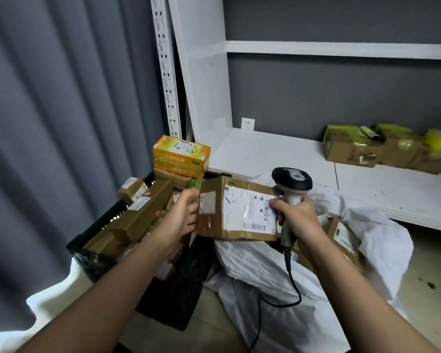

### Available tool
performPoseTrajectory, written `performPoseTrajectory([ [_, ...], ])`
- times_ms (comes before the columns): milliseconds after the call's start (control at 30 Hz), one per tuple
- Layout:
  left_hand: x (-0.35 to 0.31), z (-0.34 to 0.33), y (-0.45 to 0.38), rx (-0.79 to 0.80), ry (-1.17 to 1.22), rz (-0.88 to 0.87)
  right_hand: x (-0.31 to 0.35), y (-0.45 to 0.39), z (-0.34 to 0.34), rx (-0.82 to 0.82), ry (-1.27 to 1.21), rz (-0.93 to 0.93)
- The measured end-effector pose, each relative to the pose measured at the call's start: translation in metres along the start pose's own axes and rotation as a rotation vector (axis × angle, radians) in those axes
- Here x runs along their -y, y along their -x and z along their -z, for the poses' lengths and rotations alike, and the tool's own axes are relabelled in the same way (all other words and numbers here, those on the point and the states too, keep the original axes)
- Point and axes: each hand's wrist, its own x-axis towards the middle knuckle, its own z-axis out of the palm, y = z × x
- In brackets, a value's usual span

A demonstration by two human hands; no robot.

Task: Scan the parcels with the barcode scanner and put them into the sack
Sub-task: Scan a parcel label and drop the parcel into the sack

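My left hand point(182, 215) grips the left end of a brown cardboard parcel point(229, 217) with a white shipping label facing up. My right hand point(299, 215) holds the handle of a black-and-white barcode scanner point(292, 184), its head just right of the label's barcode. The scanner's black cable point(285, 296) hangs down over the white sack point(270, 289). The sack lies open below the parcel, with a labelled brown parcel point(345, 238) inside it on the right.
A black crate point(97, 238) on the left holds several brown parcels point(143, 212) and an orange box point(180, 155) on top. A white shelf point(290, 159) stands behind, with taped boxes point(387, 146) at its right. A grey curtain hangs left.
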Motion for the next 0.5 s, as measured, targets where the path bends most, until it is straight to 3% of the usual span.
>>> performPoseTrajectory([
  [200,-0.002,0.006,0.007,0.093,-0.275,0.055,0.001,0.000,-0.005,0.027,0.248,0.116],
  [333,-0.001,0.009,0.010,0.262,-0.555,0.183,0.005,0.008,-0.007,0.043,0.370,0.163],
  [400,0.004,0.008,0.010,0.320,-0.583,0.228,0.007,0.012,-0.009,0.079,0.365,0.196],
  [500,0.010,0.003,0.011,0.279,-0.540,0.228,0.007,0.018,-0.011,0.101,0.350,0.218],
])
